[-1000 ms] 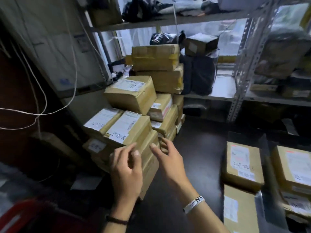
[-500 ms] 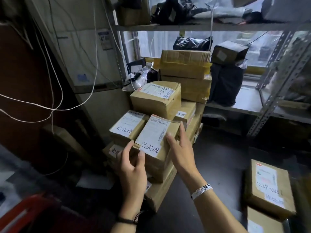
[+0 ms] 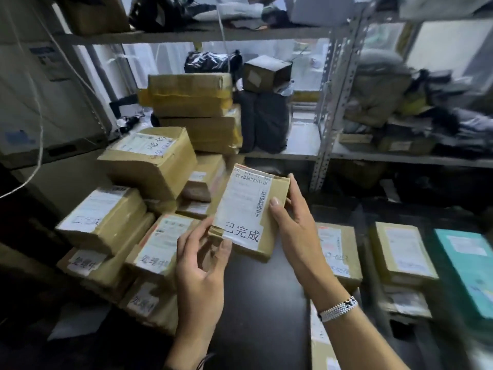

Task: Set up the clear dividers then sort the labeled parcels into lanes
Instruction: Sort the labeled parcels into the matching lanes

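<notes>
Leaning against the left wall, a stack of brown parcels (image 3: pixel 125 228) filled the near-left of the dark table (image 3: pixel 261 316); the lower boxes carried handwritten white labels, one larger box (image 3: pixel 149 161) sat tilted on top, and behind it rose a taller pile of taped cartons (image 3: pixel 194 110); a white cable (image 3: pixel 40 134) hung down the wall beside them. Moving right, the left hand (image 3: pixel 200 273) was half curled, its thumb and fingertips pinching the near-left corner of the held parcel (image 3: pixel 248 212); that parcel was lifted clear of the table, tilted, its face turned up, with a barcode label and handwritten characters along its near edge; it stood just beside the stack, between the two hands. The right hand (image 3: pixel 296 231) gripped the parcel's right side, thumb laid on the label edge and fingers wrapped behind; a pale beaded bracelet (image 3: pixel 337 308) circled that wrist. Further right, three more labelled parcels (image 3: pixel 338 252) lay flat on the table, perhaps with a clear strip between them, though blur left that unsure; a teal package (image 3: pixel 466 265) lay at the far right edge; grey metal shelving (image 3: pixel 333 102) with dark bags and boxes stood behind.
</notes>
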`<state>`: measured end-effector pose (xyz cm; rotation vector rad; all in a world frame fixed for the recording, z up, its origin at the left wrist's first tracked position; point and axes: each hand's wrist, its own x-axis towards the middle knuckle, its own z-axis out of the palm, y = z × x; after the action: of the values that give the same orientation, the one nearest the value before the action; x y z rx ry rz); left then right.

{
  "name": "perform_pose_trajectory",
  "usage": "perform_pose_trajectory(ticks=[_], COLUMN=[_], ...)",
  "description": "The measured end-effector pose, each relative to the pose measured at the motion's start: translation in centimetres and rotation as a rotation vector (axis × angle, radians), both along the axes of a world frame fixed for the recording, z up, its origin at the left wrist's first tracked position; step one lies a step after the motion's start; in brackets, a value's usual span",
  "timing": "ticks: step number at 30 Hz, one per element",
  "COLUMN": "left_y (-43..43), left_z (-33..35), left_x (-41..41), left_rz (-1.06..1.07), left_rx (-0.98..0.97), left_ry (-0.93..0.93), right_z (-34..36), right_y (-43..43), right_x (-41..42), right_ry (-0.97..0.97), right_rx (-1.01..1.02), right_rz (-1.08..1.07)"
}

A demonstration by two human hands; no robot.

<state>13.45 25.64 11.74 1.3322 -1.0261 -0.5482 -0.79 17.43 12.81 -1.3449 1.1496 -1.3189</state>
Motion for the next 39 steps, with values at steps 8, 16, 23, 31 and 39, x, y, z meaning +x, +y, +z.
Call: perform_pose_trajectory(ticks=[8, 16, 23, 31, 39], left_y=[0.2, 3.9, 7.1, 8.7, 10.4], left_z=[-2.0, -3.6, -6.0, -10.4, -11.2], left_x=[-19.5, -38.9, -45.0, -44.6, -44.3], left_rz=[-0.375, -0.498, -0.532, -0.62, -0.563], left_rx=[0.104, 0.194, 0.266, 0.359, 0.362], left_ry=[0.138, 0.146, 0.032, -0.219, -0.292], right_z=[-0.9, -2.3, -4.3, -8.7, -10.4], right_y=[4.1, 8.1, 11.6, 14.6, 15.5], right_x=[-21.7, -41.6, -48.4, -49.1, -48.6], right_ry=[0.097, 0.187, 0.203, 0.253, 0.361], right_rx=[0.055, 0.133, 0.268, 0.432, 0.387], right_rz=[-0.307, -0.395, -0.335, -0.308, -0.273])
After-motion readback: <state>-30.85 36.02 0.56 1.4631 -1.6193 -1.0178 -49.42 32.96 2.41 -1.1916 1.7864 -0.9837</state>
